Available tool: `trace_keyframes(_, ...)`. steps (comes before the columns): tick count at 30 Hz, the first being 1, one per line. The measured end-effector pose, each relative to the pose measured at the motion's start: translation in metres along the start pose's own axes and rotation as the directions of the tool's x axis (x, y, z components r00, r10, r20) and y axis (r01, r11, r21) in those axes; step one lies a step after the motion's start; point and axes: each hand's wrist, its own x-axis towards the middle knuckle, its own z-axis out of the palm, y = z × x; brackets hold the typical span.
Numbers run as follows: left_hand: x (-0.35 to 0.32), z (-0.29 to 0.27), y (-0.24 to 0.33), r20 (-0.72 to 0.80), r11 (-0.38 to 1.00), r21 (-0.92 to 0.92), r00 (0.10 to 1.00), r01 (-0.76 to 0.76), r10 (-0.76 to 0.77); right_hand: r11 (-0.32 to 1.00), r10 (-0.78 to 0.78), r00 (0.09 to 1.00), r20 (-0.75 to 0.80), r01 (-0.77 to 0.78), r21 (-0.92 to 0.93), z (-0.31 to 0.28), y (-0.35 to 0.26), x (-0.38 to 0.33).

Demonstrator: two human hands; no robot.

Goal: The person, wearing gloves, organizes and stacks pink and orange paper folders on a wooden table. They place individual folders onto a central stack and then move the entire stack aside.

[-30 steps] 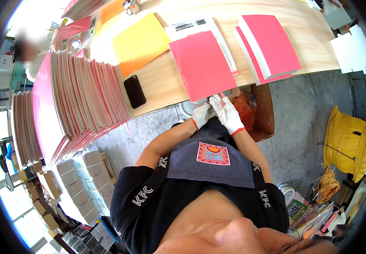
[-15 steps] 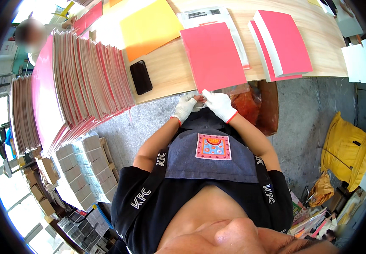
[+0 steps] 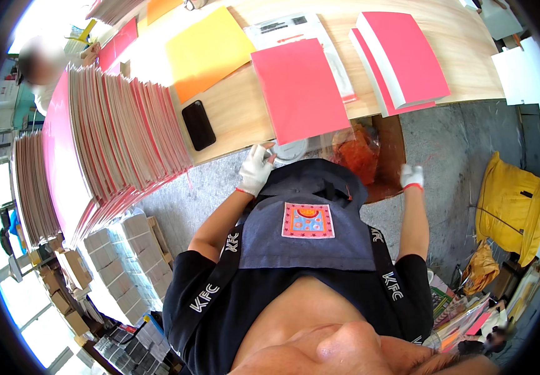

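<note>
My left hand [image 3: 257,170], in a white glove with bare fingertips, is at the table's near edge. Its fingers are apart, close by the lower left corner of a pink-covered booklet [image 3: 301,90]; whether they touch it I cannot tell. Out to the right, my right hand [image 3: 412,177], also gloved in white, is over the floor beside a brown open box [image 3: 392,147]. That hand is smeared and its fingers are not clear. Under the table edge, between my hand and the box, shows a round pale grey thing [image 3: 292,150].
Left of the booklet lie a black phone [image 3: 199,125] and a yellow-orange sheet [image 3: 209,53]. A tall row of pink-edged booklets [image 3: 123,131] stands at the left. Thick pink-covered stacks [image 3: 407,59] rest at the right. A yellow bag [image 3: 511,206] is on the floor; another person [image 3: 42,69] is far left.
My hands, together at the booklet's near edge before, have parted. The right one has swung right and down past the box; the left has shifted slightly left. The whole view has shifted a little.
</note>
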Motion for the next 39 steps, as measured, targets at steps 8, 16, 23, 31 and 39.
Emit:
trace_keyframes(8, 0.026, 0.014, -0.004, -0.065, 0.718, 0.479, 0.795, -0.506, 0.604, -0.491, -0.195, -0.079, 0.978, 0.871, -0.028, 0.273, 0.018, -0.243)
trace_keyframes(16, 0.011, 0.024, -0.006, -0.187, 0.820, -0.547, 0.930, 0.168, -0.315, 0.412, -0.159, 0.527, 0.835, 0.804, -0.429, 0.284, 0.063, -0.208)
trace_keyframes(23, -0.003, 0.012, -0.011, 0.078, 0.273, -0.940, 0.909, 0.204, -0.409, 0.687, 0.002, 0.725, 0.688, 0.499, -0.528, 0.283, 0.066, -0.208)
trace_keyframes(31, -0.034, -0.137, 0.150, -0.206, 0.980, -0.199, 0.977, 0.009, -0.051, 0.897, 0.318, 0.276, 0.907, 0.223, -0.382, 0.329, 0.051, -0.253)
trace_keyframes(39, -0.154, -0.320, 0.187, -0.934, 0.983, -0.045, 0.358, -0.180, 0.022, 0.917, 0.284, -0.343, 0.895, 0.370, -0.149, 0.516, 0.030, -0.530)
